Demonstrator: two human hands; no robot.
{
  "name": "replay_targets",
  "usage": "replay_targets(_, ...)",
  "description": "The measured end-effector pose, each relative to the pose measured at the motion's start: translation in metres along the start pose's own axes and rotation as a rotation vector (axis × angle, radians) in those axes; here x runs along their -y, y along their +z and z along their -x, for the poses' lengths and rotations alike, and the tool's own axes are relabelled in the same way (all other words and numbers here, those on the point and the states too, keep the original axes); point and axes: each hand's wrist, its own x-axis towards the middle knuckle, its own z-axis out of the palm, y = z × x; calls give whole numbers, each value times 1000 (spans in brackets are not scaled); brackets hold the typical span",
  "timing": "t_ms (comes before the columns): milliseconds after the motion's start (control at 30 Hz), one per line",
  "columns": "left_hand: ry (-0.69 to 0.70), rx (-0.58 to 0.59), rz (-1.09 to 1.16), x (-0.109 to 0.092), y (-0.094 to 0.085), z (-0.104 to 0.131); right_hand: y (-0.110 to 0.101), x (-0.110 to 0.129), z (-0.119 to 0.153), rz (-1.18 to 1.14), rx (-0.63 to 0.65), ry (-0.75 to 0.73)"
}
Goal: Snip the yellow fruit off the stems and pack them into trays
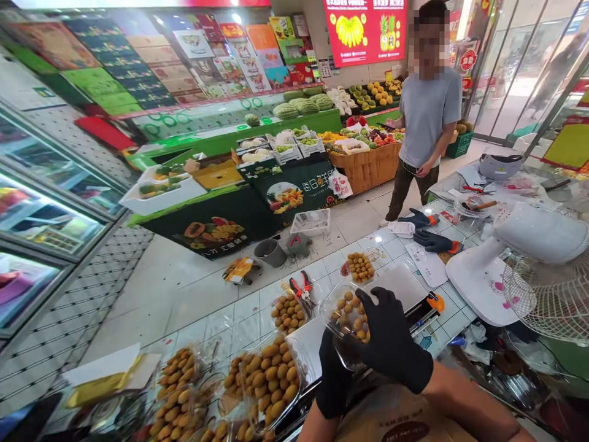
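Observation:
A clear plastic container (327,307) with several small round brown fruits (348,310), which look like longans, is tilted between my two black-gloved hands. My left hand (335,371) is closed round its near side from below. From the right, my right hand (391,334) grips the rim, with its fingers curled over the edge and the thumb near the fruit. The fingertips are partly hidden. Just beyond the container stands a small filled pack of fruit (360,267). Red-handled pliers (301,285) lie to the left, beside another fruit pack (289,312).
Larger packs of fruit (271,374) crowd the counter's left. A white fan (538,239), dark work gloves (432,239) and a paper sheet (426,264) are at right. An orange-ended tool (435,302) lies near my right hand. Across the counter stands a person (427,116).

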Motion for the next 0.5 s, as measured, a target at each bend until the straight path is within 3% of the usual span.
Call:
replay_targets(133, -96, 79, 175, 2, 10, -3, 14, 8, 12, 36, -38, -29)
replay_targets(333, -241, 208, 227, 6, 3, 12, 28, 7, 24, -94, 38, 2)
replay_targets(500, -249, 227, 344, 7, 5, 14, 28, 8, 22, -117, -23, 56)
